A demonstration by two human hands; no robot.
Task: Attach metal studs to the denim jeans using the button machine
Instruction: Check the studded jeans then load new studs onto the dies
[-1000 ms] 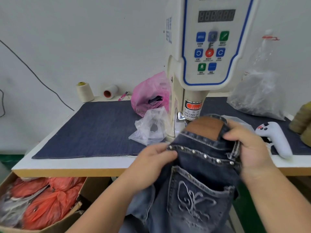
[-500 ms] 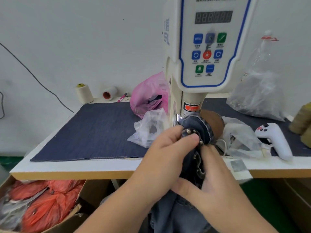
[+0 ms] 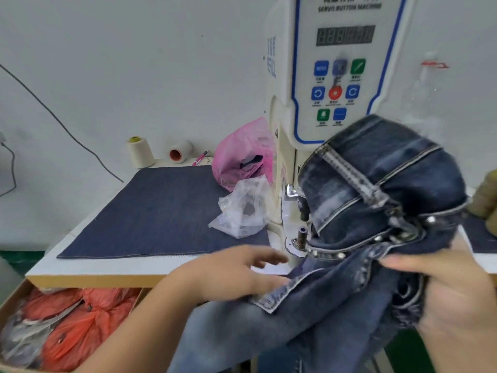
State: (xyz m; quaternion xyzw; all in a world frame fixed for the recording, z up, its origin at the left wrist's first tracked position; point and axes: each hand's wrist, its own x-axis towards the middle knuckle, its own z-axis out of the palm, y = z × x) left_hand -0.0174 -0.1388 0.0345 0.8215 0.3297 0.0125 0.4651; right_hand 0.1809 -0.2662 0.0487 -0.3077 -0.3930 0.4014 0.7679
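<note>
right hand (image 3: pixel 443 289) grips jeans (image 3: pixel 376 189); left hand (image 3: pixel 236 273) spread; panel reads "servo button machine" (image 3: pixel 349 7).

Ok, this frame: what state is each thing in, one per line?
Jeans: bunched, lifted in front of the machine, studs along one seam.
Right hand: grips the jeans.
Left hand: fingers straight, at the jeans' edge.
Machine: display shows no readable digits, lower post bare.
Pink bag: open, crumpled.
Clear bag: crumpled on the mat.
Yellow-topped spool: upright.
Red-cored spool: on its side.
</note>
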